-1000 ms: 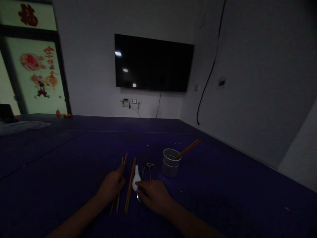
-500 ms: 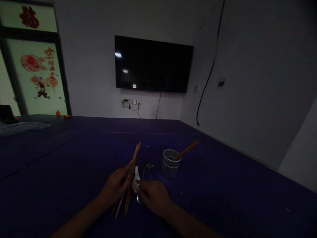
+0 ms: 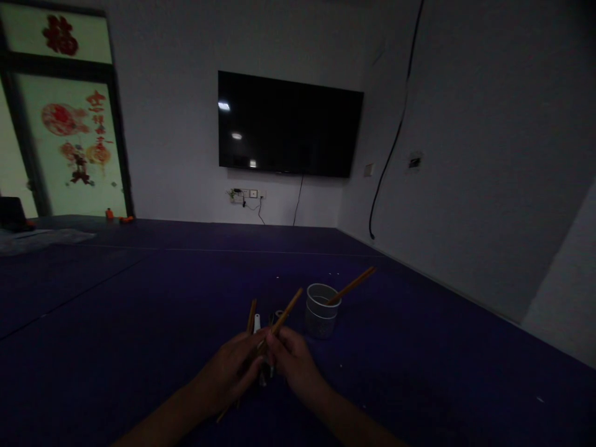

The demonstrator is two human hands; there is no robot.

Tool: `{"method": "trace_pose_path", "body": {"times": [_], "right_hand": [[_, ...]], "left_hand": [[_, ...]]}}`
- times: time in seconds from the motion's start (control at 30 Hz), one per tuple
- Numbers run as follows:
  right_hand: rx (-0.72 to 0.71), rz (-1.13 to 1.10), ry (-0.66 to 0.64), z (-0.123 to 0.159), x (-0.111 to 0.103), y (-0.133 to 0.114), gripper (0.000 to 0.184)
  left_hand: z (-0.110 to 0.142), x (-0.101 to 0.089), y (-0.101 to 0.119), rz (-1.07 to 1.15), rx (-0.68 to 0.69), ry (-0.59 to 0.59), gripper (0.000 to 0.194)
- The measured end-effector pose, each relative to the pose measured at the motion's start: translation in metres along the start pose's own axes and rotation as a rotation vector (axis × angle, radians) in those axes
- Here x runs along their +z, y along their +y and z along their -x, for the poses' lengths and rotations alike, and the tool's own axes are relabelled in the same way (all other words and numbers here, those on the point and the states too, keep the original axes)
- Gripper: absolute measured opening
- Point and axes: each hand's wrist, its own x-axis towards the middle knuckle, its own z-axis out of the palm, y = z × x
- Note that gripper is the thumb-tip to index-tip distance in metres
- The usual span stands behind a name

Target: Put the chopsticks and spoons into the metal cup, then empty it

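Observation:
My left hand [image 3: 233,372] is closed round a pair of wooden chopsticks [image 3: 285,313] that slant up to the right. Meeting it, my right hand [image 3: 291,360] pinches the same chopsticks near their middle. Another chopstick [image 3: 251,315] lies on the purple mat just beyond the hands, and a white spoon [image 3: 256,323] peeks out behind them. A small metal utensil [image 3: 278,314] is mostly hidden by the raised sticks. To the right stands a grey mesh cup [image 3: 321,310] with one chopstick [image 3: 351,285] leaning out of it.
The purple mat [image 3: 139,310] covers the whole floor. A black television [image 3: 288,124] hangs on the far wall above a socket with cables [image 3: 244,195]. A glass door with red decorations [image 3: 79,143] stands at the left. A white wall [image 3: 465,186] runs along the right.
My left hand lifted the chopsticks off the mat and swung them right. My right hand left the white spoon and came up to grip the sticks.

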Motion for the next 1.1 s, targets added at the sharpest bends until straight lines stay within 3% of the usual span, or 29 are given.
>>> {"method": "trace_pose_path", "body": {"times": [0.13, 0.27, 0.43, 0.57, 0.73, 0.93, 1.1], "right_hand": [[-0.037, 0.027, 0.048, 0.005, 0.005, -0.002, 0.043], [-0.14, 0.096, 0.28, 0.009, -0.002, -0.015, 0.039], [-0.477, 0.384, 0.772, 0.002, -0.044, -0.054, 0.037], [-0.587, 0.609, 0.981, -0.007, -0.08, -0.081, 0.041], [-0.501, 1.023, 0.944, -0.019, -0.099, -0.081, 0.051], [-0.264, 1.155, 0.748, -0.027, -0.102, -0.059, 0.048], [-0.098, 1.286, 0.711, -0.025, -0.1, -0.05, 0.041]], "left_hand": [[0.006, 0.001, -0.002, -0.005, -0.049, 0.03, 0.04], [0.01, 0.0, -0.017, -0.089, -0.053, 0.071, 0.046], [0.001, -0.003, -0.028, -0.138, -0.302, 0.006, 0.036], [-0.003, 0.001, -0.029, -0.131, -0.368, -0.099, 0.033], [-0.002, 0.003, -0.024, -0.116, -0.289, -0.136, 0.029], [-0.003, 0.002, -0.022, -0.098, -0.316, -0.143, 0.028], [-0.003, 0.003, -0.025, -0.092, -0.374, -0.158, 0.029]]}}
